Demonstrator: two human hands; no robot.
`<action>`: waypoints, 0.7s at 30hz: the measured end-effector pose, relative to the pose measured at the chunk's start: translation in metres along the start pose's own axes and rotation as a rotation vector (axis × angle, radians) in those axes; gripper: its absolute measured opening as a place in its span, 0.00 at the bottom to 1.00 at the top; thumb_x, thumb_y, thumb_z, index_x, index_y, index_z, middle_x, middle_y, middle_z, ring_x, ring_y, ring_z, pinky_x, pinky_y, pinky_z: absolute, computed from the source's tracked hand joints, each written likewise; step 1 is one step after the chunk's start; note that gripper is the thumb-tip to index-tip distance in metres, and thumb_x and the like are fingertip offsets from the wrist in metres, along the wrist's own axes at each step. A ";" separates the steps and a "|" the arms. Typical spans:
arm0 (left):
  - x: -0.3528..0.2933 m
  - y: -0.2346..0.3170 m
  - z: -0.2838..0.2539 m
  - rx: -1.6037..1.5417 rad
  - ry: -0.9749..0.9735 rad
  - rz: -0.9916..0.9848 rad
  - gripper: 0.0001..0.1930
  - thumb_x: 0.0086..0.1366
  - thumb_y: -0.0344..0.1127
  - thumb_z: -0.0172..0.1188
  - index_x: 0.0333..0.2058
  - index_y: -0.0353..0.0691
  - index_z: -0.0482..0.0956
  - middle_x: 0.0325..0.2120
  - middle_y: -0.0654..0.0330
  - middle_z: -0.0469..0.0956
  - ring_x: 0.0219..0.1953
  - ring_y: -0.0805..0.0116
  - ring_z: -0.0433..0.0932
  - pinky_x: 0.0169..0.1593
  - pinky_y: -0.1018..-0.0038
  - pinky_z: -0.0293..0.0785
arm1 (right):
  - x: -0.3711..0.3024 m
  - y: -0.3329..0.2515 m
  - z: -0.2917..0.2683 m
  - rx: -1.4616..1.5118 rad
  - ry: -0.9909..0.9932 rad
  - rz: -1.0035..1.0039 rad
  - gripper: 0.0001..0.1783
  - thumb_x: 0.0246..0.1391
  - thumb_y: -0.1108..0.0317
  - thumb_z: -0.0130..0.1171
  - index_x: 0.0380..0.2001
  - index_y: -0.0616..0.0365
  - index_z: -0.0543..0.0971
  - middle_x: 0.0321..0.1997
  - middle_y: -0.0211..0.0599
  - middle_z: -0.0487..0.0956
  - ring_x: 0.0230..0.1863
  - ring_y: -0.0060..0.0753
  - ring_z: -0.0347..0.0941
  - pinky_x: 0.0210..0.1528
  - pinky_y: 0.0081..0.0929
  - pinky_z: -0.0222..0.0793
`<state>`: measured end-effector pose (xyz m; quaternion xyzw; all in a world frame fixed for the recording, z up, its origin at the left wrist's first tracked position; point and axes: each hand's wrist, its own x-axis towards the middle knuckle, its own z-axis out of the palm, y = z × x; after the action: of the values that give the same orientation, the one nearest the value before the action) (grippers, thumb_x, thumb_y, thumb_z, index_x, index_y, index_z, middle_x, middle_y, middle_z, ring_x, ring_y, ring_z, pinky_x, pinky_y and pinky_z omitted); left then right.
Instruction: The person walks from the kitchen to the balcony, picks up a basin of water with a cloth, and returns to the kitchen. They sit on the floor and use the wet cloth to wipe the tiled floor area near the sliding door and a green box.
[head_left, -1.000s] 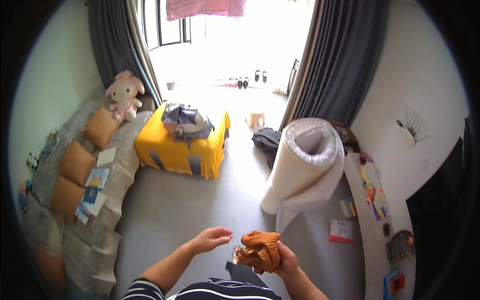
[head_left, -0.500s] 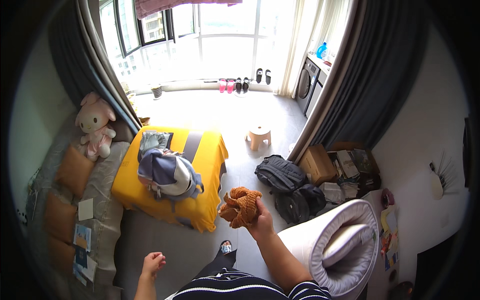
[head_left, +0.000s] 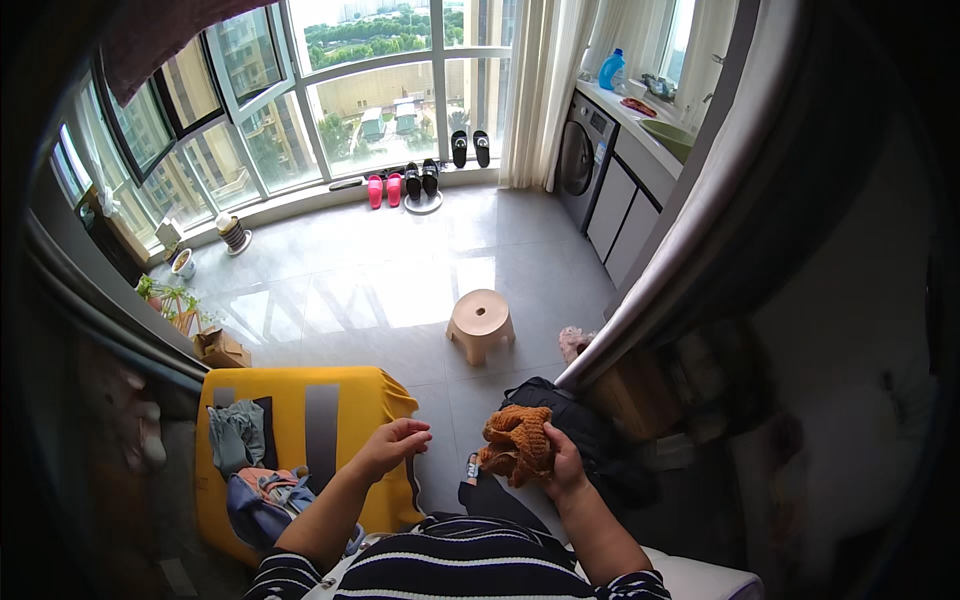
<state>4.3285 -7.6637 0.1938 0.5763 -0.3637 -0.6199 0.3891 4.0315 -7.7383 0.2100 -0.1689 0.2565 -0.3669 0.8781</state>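
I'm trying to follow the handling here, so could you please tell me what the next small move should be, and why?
Probably bring the left hand across to steady the bunched orange-brown knit: only the right hand grips it, at its right edge, while the left appears empty and apart.

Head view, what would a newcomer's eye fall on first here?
Probably the yellow cloth, a broad bright patch at the lower left. Next might come the orange cloth, bunched in the right hand just right of centre near the bottom. Farther off, the pink slippers stand out below the big window, with a beige stool nearer, mid-floor.
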 end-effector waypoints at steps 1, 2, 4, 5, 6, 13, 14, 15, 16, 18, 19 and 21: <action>0.018 -0.001 -0.027 -0.065 0.094 -0.054 0.18 0.67 0.40 0.58 0.50 0.37 0.73 0.39 0.61 0.79 0.41 0.73 0.77 0.45 0.78 0.72 | 0.035 -0.015 -0.006 -0.038 0.069 0.042 0.25 0.65 0.57 0.37 0.58 0.62 0.66 0.56 0.45 0.74 0.55 0.43 0.73 0.60 0.42 0.67; 0.025 0.008 -0.051 -0.124 0.202 -0.089 0.18 0.66 0.40 0.58 0.50 0.37 0.73 0.39 0.60 0.79 0.40 0.73 0.78 0.44 0.79 0.73 | 0.061 -0.033 -0.001 -0.047 0.123 0.046 0.25 0.64 0.57 0.38 0.58 0.62 0.66 0.55 0.45 0.74 0.54 0.43 0.73 0.59 0.42 0.68; 0.044 -0.010 -0.113 -0.214 0.414 -0.165 0.15 0.66 0.40 0.58 0.47 0.38 0.74 0.37 0.61 0.80 0.34 0.72 0.79 0.38 0.79 0.73 | 0.118 -0.060 0.009 -0.062 0.245 0.042 0.26 0.64 0.57 0.39 0.56 0.64 0.68 0.54 0.46 0.76 0.53 0.43 0.75 0.57 0.42 0.70; 0.052 -0.016 -0.145 -0.252 0.491 -0.193 0.11 0.67 0.38 0.57 0.44 0.42 0.74 0.36 0.60 0.80 0.34 0.70 0.80 0.37 0.74 0.75 | 0.149 -0.078 0.011 -0.054 0.248 0.044 0.26 0.64 0.57 0.40 0.56 0.64 0.68 0.54 0.46 0.76 0.53 0.43 0.75 0.57 0.42 0.70; 0.059 -0.024 -0.173 -0.280 0.566 -0.203 0.11 0.66 0.39 0.58 0.43 0.42 0.74 0.35 0.60 0.80 0.32 0.69 0.80 0.36 0.73 0.76 | 0.174 -0.097 0.013 -0.050 0.244 0.033 0.26 0.64 0.57 0.40 0.56 0.64 0.68 0.54 0.46 0.76 0.53 0.43 0.75 0.56 0.42 0.71; 0.235 0.025 -0.318 -0.289 0.689 -0.345 0.12 0.65 0.40 0.58 0.44 0.44 0.72 0.33 0.62 0.79 0.32 0.67 0.78 0.36 0.70 0.74 | 0.357 -0.194 0.010 -0.046 0.390 -0.204 0.25 0.63 0.56 0.41 0.56 0.62 0.69 0.53 0.42 0.76 0.54 0.42 0.73 0.56 0.41 0.70; 0.272 0.045 -0.341 -0.257 0.668 -0.349 0.12 0.65 0.40 0.58 0.45 0.44 0.72 0.33 0.62 0.79 0.32 0.67 0.78 0.36 0.70 0.73 | 0.381 -0.202 0.012 0.001 0.381 -0.239 0.25 0.63 0.56 0.41 0.56 0.62 0.69 0.53 0.42 0.76 0.54 0.42 0.73 0.56 0.41 0.69; 0.312 0.079 -0.349 -0.207 0.634 -0.324 0.13 0.64 0.41 0.58 0.45 0.43 0.73 0.34 0.62 0.79 0.33 0.69 0.78 0.37 0.71 0.73 | 0.401 -0.213 0.017 0.036 0.372 -0.270 0.25 0.63 0.57 0.41 0.56 0.62 0.69 0.53 0.42 0.75 0.55 0.42 0.73 0.57 0.41 0.69; 0.359 0.118 -0.355 -0.155 0.601 -0.299 0.15 0.64 0.42 0.58 0.45 0.42 0.73 0.35 0.62 0.78 0.34 0.70 0.77 0.38 0.73 0.72 | 0.418 -0.220 0.026 0.042 0.459 -0.297 0.25 0.63 0.57 0.41 0.56 0.62 0.69 0.54 0.42 0.75 0.55 0.42 0.72 0.58 0.40 0.68; 0.451 0.190 -0.355 -0.026 0.422 -0.189 0.16 0.63 0.41 0.58 0.46 0.39 0.73 0.36 0.61 0.79 0.35 0.70 0.78 0.40 0.74 0.71 | 0.445 -0.240 0.034 0.006 0.480 -0.334 0.27 0.64 0.54 0.40 0.58 0.61 0.67 0.57 0.43 0.73 0.57 0.43 0.70 0.59 0.43 0.66; 0.493 0.231 -0.344 0.051 0.343 -0.146 0.17 0.63 0.40 0.59 0.46 0.36 0.74 0.37 0.61 0.79 0.36 0.71 0.78 0.40 0.75 0.71 | 0.457 -0.246 0.034 -0.007 0.493 -0.343 0.28 0.64 0.52 0.39 0.59 0.60 0.66 0.58 0.43 0.71 0.59 0.44 0.68 0.60 0.44 0.66; 0.573 0.302 -0.314 0.230 0.190 -0.032 0.16 0.62 0.38 0.60 0.45 0.34 0.75 0.34 0.62 0.79 0.36 0.74 0.76 0.41 0.77 0.70 | 0.474 -0.269 0.036 0.000 0.507 -0.384 0.29 0.64 0.52 0.39 0.59 0.61 0.66 0.58 0.43 0.71 0.59 0.44 0.69 0.60 0.43 0.66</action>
<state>4.6416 -8.3112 0.1956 0.6788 -0.3846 -0.5229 0.3435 4.1863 -8.2615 0.2149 -0.1175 0.4304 -0.5564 0.7010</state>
